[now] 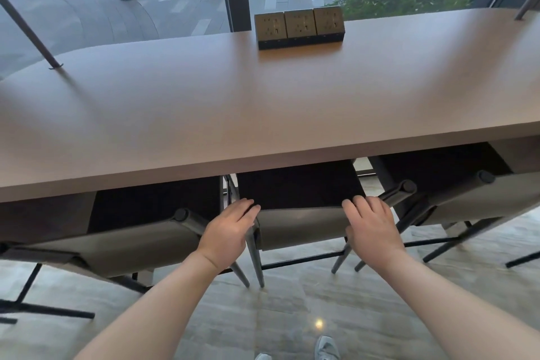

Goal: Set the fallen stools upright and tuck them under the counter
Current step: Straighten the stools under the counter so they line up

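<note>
Head view: both hands' fingers (245,207) curl over the middle stool (301,228) backrest's top corners.

Three grey fabric-backed stools with dark metal legs stand upright side by side, their seats under the near edge of the long brown wooden counter (204,102): the left stool (125,245), the middle stool (301,228) and the right stool (479,199). The left hand (228,231) rests on the middle stool's left corner, the right hand (369,225) on its right. A block of three square power sockets (299,27) sits at the counter's far edge, before the window.
</note>
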A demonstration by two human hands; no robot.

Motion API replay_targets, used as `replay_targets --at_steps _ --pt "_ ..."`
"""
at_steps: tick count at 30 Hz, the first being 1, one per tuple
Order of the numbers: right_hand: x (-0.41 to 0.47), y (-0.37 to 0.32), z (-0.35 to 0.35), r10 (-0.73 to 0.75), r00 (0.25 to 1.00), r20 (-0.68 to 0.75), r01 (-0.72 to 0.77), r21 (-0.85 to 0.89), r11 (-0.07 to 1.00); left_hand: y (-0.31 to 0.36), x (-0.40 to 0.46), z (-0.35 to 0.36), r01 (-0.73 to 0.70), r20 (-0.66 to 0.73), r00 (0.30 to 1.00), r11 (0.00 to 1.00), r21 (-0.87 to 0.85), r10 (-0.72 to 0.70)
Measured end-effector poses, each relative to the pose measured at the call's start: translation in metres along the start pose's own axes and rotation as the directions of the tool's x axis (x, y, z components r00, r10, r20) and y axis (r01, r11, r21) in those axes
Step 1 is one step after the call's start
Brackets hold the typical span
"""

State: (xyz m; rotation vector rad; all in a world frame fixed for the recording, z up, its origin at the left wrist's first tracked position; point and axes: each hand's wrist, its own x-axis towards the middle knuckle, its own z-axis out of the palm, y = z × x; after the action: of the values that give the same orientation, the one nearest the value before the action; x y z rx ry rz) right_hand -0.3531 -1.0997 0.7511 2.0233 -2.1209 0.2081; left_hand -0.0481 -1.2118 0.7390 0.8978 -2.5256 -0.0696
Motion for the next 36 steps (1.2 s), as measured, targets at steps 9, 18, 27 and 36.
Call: replay_targets --at_steps 9,18,27,36 --pt "0.003 -0.012 0.002 -0.011 1.0 0.003 0.011 0.01 1.0 -0.009 0.0 -0.007 0.052 0.024 0.998 0.999 -0.011 -0.051" --pt "0.002 -0.012 0.004 0.007 0.999 0.04 -0.008 0.015 1.0 -0.017 -0.004 0.003 0.021 -0.012 1.0 1.0 -0.005 -0.022" --pt "-0.001 -0.006 -0.017 -0.015 0.987 0.159 0.007 0.053 0.999 0.033 0.039 0.006 -0.115 -0.048 0.993 0.973 -0.202 0.107" --pt "-0.027 0.051 -0.028 0.058 0.998 -0.002 -0.057 0.176 0.983 0.12 0.098 0.021 -0.232 0.006 0.971 0.943 -0.24 0.24"
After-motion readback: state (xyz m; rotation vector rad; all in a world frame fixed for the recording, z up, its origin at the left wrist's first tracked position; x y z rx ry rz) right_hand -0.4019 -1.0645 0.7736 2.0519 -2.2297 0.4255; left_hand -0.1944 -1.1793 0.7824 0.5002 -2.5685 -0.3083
